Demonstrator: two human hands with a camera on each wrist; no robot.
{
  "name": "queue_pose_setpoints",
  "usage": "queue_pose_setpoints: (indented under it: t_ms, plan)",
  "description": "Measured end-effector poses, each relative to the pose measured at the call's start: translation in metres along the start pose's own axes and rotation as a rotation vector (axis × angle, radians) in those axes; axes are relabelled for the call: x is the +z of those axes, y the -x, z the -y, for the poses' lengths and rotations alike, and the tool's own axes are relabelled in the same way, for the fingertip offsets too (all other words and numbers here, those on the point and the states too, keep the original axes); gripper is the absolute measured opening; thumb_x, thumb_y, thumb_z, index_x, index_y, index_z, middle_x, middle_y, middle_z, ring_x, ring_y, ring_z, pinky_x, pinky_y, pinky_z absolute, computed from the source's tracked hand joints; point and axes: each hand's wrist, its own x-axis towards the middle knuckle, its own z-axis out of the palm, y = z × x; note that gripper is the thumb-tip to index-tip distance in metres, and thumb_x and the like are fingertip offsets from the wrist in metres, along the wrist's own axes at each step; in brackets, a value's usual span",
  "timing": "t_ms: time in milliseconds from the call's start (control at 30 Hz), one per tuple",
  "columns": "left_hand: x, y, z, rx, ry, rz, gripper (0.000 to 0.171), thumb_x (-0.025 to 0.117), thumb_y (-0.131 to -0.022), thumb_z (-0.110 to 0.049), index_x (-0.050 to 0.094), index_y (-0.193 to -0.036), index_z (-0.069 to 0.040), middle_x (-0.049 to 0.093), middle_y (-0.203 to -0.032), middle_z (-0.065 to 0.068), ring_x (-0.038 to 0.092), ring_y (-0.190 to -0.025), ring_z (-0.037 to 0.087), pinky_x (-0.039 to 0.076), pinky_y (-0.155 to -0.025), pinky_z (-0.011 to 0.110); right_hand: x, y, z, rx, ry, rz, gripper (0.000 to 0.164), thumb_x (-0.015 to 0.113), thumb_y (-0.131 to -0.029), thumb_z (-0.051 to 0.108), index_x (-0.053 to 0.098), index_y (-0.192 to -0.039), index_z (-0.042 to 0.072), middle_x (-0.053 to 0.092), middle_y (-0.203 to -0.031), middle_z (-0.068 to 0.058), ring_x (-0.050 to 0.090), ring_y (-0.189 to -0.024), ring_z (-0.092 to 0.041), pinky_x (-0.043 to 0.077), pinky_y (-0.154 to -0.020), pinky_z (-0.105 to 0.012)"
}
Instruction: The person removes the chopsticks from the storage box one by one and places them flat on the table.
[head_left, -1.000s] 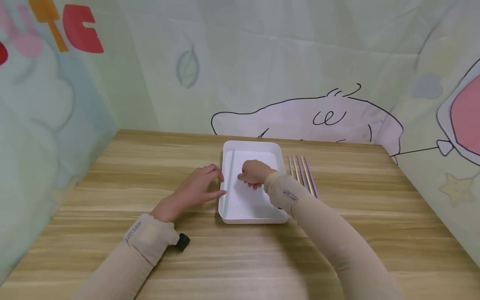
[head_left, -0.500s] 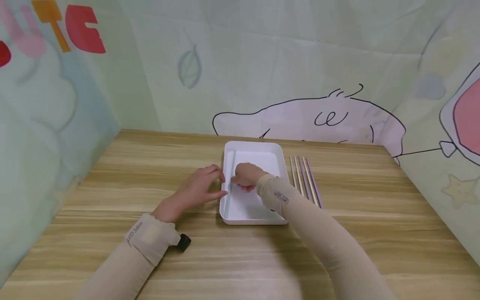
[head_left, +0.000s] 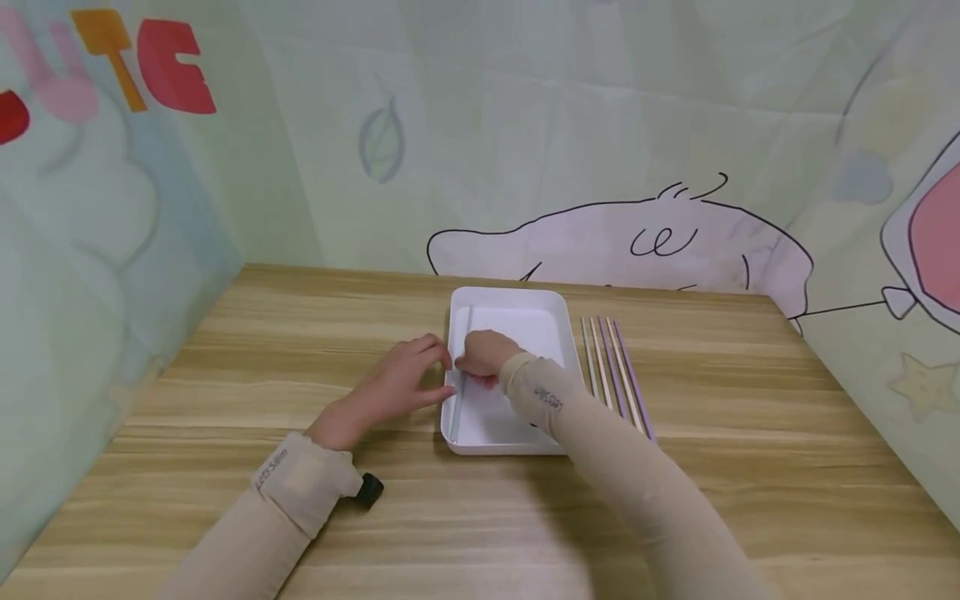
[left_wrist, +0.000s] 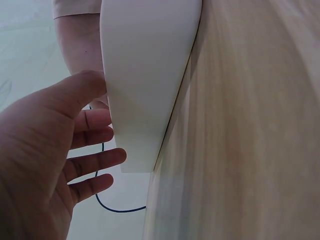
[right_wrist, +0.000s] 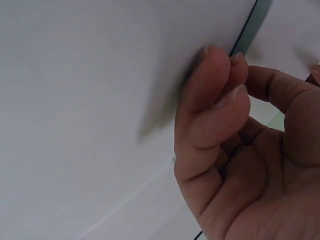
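In the head view a pale green chopstick (head_left: 457,412) lies lengthwise along the left side of a white tray (head_left: 517,429). My right hand (head_left: 483,354) reaches down into the tray, its thumb and forefinger at the middle of that chopstick. The right wrist view has the other fingers curled in and the green chopstick (right_wrist: 252,30) running up behind the fingertips, which partly hide the grip. My left hand (head_left: 401,375) rests at the tray's left rim with relaxed, spread fingers. In the left wrist view its thumb and fingertips touch the tray's outer wall (left_wrist: 145,80).
Several more chopsticks (head_left: 615,367), pale green, cream and purple, lie side by side on the wooden table (head_left: 337,533) just right of the tray, partly under my right forearm. Cloth walls with printed drawings (head_left: 615,246) stand behind and to both sides of the table.
My right hand has moved left across the tray to the pale green chopstick. More of the chopsticks beside the tray shows. My left hand stays at the rim.
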Motion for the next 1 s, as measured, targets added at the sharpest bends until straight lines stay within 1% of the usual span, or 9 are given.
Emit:
queue_pose_setpoints:
  t_ms: [233, 433, 767, 1000]
  plan:
    - [-0.0002, -0.0012, 0.0003, 0.010, -0.004, -0.005, 0.029, 0.078, -0.079, -0.026, 0.063, -0.097, -0.007, 0.062, -0.105, 0.005, 0.060, -0.096, 0.023, 0.049, -0.087, 0.041, 0.0003, -0.0005, 0.0036, 0.004, 0.048, -0.018, 0.038, 0.053, -0.097, 0.031, 0.053, -0.063, 0.013, 0.051, -0.050, 0.002, 0.048, -0.039, -0.009, 0.037, -0.042, -0.020]
    - [0.0001, -0.0010, 0.0006, 0.009, -0.006, -0.010, 0.029, 0.078, -0.079, -0.025, 0.063, -0.096, -0.007, 0.062, -0.105, 0.006, 0.060, -0.095, 0.022, 0.049, -0.086, 0.041, 0.0011, -0.0006, 0.0070, 0.009, 0.043, -0.024, 0.035, 0.054, -0.097, 0.033, 0.053, -0.068, 0.013, 0.052, -0.053, 0.001, 0.049, -0.040, -0.009, 0.037, -0.042, -0.020]
    - [-0.0005, 0.0001, -0.0014, -0.001, -0.020, 0.005, 0.028, 0.077, -0.080, -0.026, 0.063, -0.097, -0.008, 0.062, -0.106, 0.006, 0.060, -0.098, 0.023, 0.049, -0.089, 0.042, 0.0024, -0.0007, 0.0055, -0.005, 0.040, -0.034, 0.033, 0.055, -0.097, 0.030, 0.054, -0.070, 0.012, 0.051, -0.053, 0.000, 0.049, -0.040, -0.010, 0.037, -0.042, -0.019]
    - [0.0010, 0.0000, -0.0018, -0.004, -0.019, -0.002, 0.028, 0.077, -0.080, -0.027, 0.063, -0.096, -0.009, 0.062, -0.106, 0.006, 0.059, -0.098, 0.023, 0.049, -0.088, 0.041, -0.0028, 0.0028, 0.0038, 0.009, 0.043, -0.025, 0.024, 0.054, -0.098, 0.028, 0.058, -0.083, 0.010, 0.053, -0.060, -0.001, 0.050, -0.043, -0.010, 0.039, -0.043, -0.019]
